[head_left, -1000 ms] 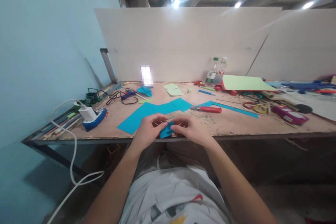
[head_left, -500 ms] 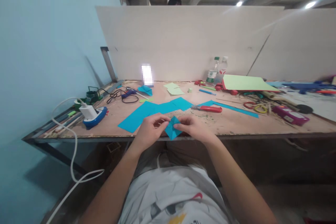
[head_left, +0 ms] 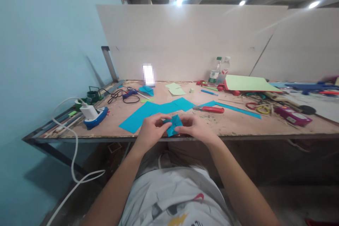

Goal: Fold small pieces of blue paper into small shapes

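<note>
A small folded piece of blue paper is held between both hands at the table's front edge. My left hand pinches its left side between thumb and fingers. On its right side my right hand grips it the same way, thumb on top. Flat blue paper sheets lie just beyond my left hand. A red utility knife rests on the table beyond my right hand, beside a long blue paper strip.
A white plug on a blue power strip stands left. Behind are a lit phone, a folded blue paper piece, green paper and bottles. Scissors and a purple box lie right.
The folded blue paper has turned and shifted slightly away from me, with both hands still on it. The head seen above the partition is gone, and a ceiling light shows there.
</note>
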A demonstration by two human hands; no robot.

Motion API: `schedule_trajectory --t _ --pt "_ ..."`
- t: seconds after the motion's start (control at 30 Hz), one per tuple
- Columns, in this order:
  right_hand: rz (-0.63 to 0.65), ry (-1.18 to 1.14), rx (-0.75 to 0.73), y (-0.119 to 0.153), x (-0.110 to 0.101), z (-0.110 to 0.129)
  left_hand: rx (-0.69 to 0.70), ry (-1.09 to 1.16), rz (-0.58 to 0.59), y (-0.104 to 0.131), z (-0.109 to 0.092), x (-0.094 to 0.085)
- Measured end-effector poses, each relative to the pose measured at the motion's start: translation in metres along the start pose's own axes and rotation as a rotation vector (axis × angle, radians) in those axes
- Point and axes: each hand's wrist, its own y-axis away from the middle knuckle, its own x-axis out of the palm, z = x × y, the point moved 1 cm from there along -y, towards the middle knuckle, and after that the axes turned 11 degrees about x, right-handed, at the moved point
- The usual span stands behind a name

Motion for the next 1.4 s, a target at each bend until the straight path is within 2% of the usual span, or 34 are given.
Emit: schedule_trajectory --t 0.3,0.67,0.93,1.1,1.4 --pt "0.015 -0.002 0.009 0.001 0.0 0.003 -0.094 0.154 -0.008 0.001 -0.001 -0.005" --pt "-0.083 0.065 0.027 -0.002 -0.004 -0.006 -0.062 0.14 0.002 -0.001 0.001 -0.005" --pt "-0.181 -0.004 0.033 -0.004 -0.002 -0.008 0.085 0.017 -0.08 -0.002 0.003 -0.005" --pt "-0.185 -0.03 0.025 -0.005 -0.001 -0.009 0.182 -0.148 -0.058 0.001 -0.001 0.0" --pt "-0.216 -0.004 -0.082 -0.005 -0.001 -0.009 0.261 -0.368 -0.105 -0.001 0.006 0.008"
